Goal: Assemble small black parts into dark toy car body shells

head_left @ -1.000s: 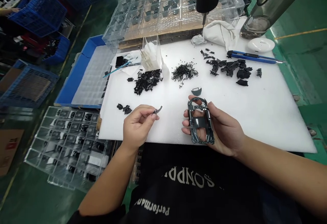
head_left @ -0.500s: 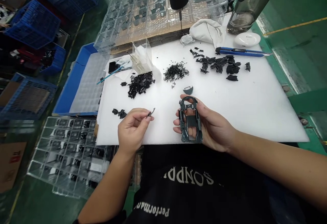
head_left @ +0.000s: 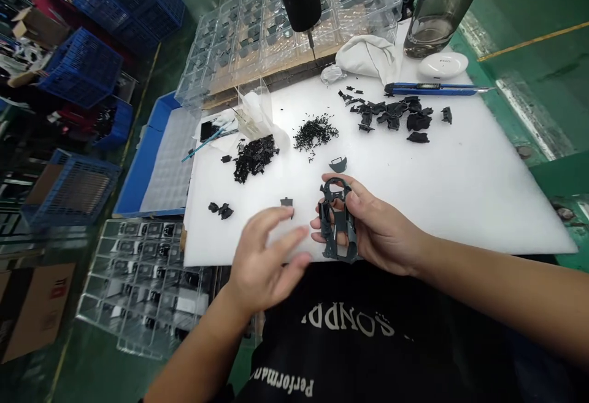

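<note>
Grey car frame (head_left: 339,221), inside right grip (head_left: 384,226)

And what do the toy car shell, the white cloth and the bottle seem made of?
Toy car shell: glossy plastic or painted metal; highlights fit both. White cloth: probably matt fabric, given soft folds. Bottle: smooth, tinted plastic or glass, being see-through.

Midway on the table (head_left: 483,200) lie pins (head_left: 316,132), clips (head_left: 254,157) left, brackets (head_left: 418,122) right. The knife (head_left: 427,89) lies behind the brackets, the case (head_left: 443,65) and bottle (head_left: 430,32) behind it, the cloth (head_left: 368,56) left of these. The tray (head_left: 276,32) stands behind the table, the bin (head_left: 138,161) at its left. The frame (head_left: 326,222) sits in the right hand (head_left: 386,231), the tab (head_left: 286,202) to its left.
</note>
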`<control>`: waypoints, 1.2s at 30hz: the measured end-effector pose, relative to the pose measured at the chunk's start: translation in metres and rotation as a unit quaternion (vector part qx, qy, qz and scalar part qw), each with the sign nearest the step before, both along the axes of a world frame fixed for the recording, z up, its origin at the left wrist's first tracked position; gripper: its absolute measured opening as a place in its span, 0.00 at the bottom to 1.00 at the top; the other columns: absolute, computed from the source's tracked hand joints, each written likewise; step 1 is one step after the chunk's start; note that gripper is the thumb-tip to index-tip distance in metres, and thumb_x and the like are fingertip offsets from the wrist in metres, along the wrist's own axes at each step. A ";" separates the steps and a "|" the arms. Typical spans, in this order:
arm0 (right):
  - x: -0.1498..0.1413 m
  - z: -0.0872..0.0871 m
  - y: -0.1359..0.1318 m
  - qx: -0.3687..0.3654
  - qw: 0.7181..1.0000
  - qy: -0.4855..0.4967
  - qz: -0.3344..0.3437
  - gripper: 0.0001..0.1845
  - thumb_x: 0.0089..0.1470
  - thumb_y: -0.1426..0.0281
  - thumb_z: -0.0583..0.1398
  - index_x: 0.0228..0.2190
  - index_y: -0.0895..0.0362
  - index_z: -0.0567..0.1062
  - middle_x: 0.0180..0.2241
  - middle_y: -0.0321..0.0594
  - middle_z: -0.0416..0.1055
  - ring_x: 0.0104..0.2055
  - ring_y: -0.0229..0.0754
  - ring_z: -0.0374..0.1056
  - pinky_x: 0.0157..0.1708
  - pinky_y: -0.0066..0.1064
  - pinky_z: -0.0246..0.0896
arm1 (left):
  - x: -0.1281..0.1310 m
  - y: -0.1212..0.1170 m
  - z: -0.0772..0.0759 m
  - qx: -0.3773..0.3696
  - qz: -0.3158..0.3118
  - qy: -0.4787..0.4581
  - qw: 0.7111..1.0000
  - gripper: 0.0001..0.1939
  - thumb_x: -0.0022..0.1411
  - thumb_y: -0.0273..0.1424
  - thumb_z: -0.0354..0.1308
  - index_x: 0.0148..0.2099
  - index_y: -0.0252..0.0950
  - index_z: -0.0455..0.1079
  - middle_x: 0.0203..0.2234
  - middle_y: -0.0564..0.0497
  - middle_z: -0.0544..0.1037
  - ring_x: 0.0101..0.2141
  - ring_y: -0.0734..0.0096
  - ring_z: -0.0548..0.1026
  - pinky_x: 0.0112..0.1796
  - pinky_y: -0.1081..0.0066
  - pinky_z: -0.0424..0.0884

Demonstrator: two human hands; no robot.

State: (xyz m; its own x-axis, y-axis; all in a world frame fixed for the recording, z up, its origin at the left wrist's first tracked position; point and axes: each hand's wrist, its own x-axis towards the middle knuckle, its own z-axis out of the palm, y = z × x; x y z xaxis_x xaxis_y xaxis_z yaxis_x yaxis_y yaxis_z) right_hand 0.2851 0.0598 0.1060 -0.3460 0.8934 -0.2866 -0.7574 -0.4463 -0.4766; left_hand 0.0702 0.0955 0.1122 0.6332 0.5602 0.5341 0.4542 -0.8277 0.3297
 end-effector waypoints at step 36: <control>-0.006 -0.011 -0.001 0.064 0.993 -0.082 0.050 0.24 0.55 0.55 0.66 0.50 0.47 0.68 0.36 0.34 0.71 0.35 0.36 0.70 0.33 0.25 0.69 | 0.003 0.011 0.026 -0.068 -0.237 0.114 0.962 0.16 0.68 0.30 0.49 0.55 0.32 0.64 0.41 0.39 0.72 0.43 0.61 0.72 0.45 0.60 0.73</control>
